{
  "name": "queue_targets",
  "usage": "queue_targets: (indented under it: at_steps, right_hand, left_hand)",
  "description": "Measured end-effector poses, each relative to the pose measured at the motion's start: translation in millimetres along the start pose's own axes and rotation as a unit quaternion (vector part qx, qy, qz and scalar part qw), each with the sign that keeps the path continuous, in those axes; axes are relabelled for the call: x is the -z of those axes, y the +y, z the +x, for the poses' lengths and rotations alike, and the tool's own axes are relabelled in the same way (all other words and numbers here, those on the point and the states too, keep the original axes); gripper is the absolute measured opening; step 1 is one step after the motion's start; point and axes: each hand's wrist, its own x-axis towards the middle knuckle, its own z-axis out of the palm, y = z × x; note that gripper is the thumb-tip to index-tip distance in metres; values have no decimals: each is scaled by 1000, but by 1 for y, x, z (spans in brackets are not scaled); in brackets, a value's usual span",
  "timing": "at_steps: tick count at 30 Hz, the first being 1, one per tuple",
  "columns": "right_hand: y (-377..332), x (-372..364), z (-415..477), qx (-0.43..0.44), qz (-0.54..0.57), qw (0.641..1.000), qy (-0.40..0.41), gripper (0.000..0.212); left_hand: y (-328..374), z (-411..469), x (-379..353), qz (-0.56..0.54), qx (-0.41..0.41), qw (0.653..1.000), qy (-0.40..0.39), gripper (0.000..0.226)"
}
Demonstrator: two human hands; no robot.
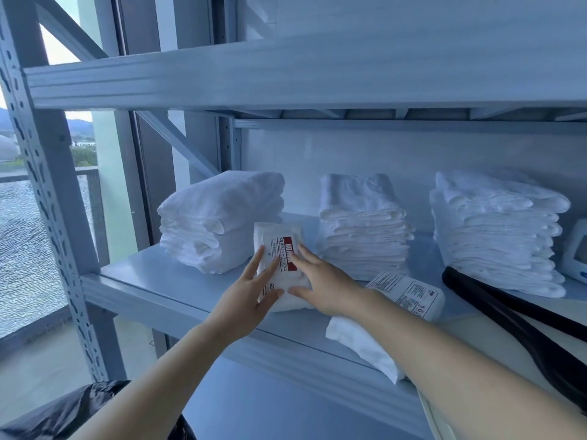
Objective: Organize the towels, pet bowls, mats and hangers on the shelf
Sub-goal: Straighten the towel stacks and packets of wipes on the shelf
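Metal shelf (152, 274), grey-blue, beside a window at the left.

Three stacks of folded white towels on it, in a row along the back:
- left stack (219, 217), bulky and rounded
- middle stack (359, 223), thinner folds
- right stack (495, 233), the tallest

White packet (273, 231) with a red label and printed text stands tilted in the gap between the left and middle stacks. It leans back and its lower edge is on the shelf board.

Left hand (251, 296): fingers straight and spread, laid against the packet's left front face, thumb across its lower edge. Released, not curled round it.

Right hand (320, 277): fingers extended flat over the red label, thumb low near the left thumb. Also released, pressing rather than clasping.

Second packet (409, 290) lies flat near the shelf's front edge, in front of the middle stack and partly hidden by the right forearm. A white bundle (359, 347) below it juts over the edge; cannot tell whether the two are one item.

Black hangers (508, 312) lie slanting at the right, in front of the right stack. White device (576, 255) at the far right edge, cut off. Black bag (63, 408) at the lower left.
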Motion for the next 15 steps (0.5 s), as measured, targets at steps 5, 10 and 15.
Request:
queue_targets:
  at_steps: [5, 10, 15]
  right_hand:
    - [2, -2, 3, -15, 11, 1000, 8, 65]
    - [0, 3, -2, -17, 23, 999, 26, 57]
    - [-2, 12, -15, -4, 12, 998, 60, 47]
  left_hand:
    - [-5, 6, 2, -5, 29, 999, -29, 53]
    - [-4, 5, 2, -42, 47, 998, -23, 40]
    - [12, 2, 5, 20, 13, 997, 75, 25]
